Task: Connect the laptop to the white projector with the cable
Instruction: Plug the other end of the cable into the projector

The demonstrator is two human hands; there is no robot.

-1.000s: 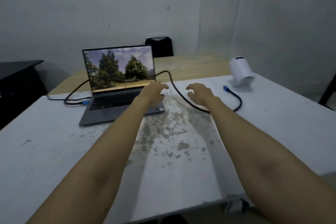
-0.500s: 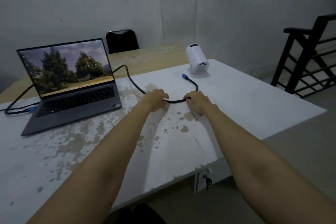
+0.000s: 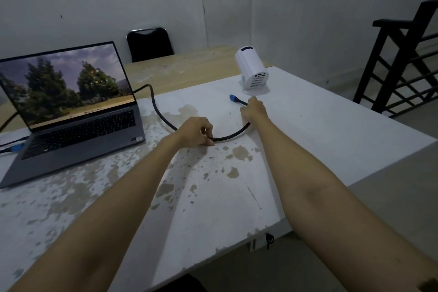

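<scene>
A: Landmark is the white projector [image 3: 252, 70], upright near the far edge of the white table [image 3: 320, 130], vented face toward the camera. Where is the cable?

B: The black cable [image 3: 161, 111] runs from behind the laptop [image 3: 71, 116], well left of the projector, then sags in an arc across the tabletop toward it. Its blue plug [image 3: 233, 98] lies just in front and left of the projector, not touching it, not plugged in.

A: Hands?

B: Right hand [image 3: 254, 109] sits right behind the plug, fingers closed around the cable's end. Left hand [image 3: 196, 133] is farther from the projector, at the low point of the arc, fingers curled and pinching the cable against the table.

A: Laptop state?

B: Lid open, screen showing trees. A second blue connector [image 3: 16, 148] sits at its left side, farthest from the projector.

A: Anything else?

B: Black chair [image 3: 149, 44] behind the table, left of the projector. Black railing [image 3: 403, 59] off to the projector's right.
</scene>
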